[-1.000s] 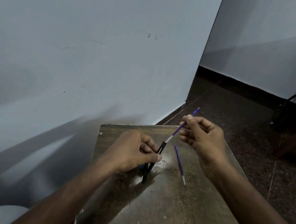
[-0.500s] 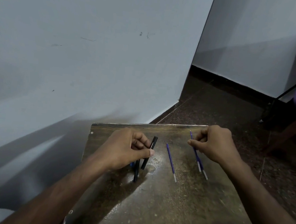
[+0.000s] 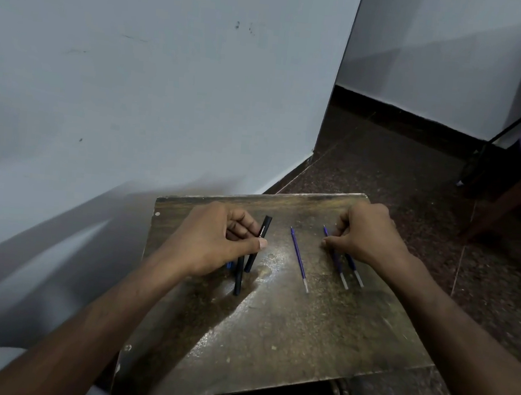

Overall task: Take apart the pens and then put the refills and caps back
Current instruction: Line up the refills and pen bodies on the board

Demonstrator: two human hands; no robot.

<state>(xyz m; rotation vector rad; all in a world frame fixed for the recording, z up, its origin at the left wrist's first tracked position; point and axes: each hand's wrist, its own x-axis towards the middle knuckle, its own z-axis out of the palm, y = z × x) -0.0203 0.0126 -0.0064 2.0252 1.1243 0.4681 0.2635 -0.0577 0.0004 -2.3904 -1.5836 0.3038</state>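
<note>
A: Where do the parts lie, taking the lone refill (image 3: 299, 258) in the middle of the wooden board (image 3: 287, 333) as the mark?

B: To its left, the left hand (image 3: 217, 241) is curled around a black pen barrel (image 3: 257, 245), thumb pressing it against the fingers. A second black barrel (image 3: 238, 278) sticks out below that hand toward the person, and a bit of blue shows under the palm; what that piece is cannot be told.

A: And on the other side?

B: Just right of the lone refill lie two more refills (image 3: 346, 269), side by side and nearly parallel to it. The right hand (image 3: 370, 236) rests on their far ends with fingers bent down and thumb tip on the board. Whether it pinches one of them or has let go is not clear.

A: How do the long axes run?

B: All three refills point away from the person, purple ends far, pale tips near, leaning slightly left at the top. The held barrel runs much the same way, but tilts right at its top.

A: So which hand goes for what?

B: Judging by position, the right hand is nearer every refill, and the left already holds the barrel. If taking apart is finished, a refill would go from right to left, turned in line with the barrel's open end.
</note>
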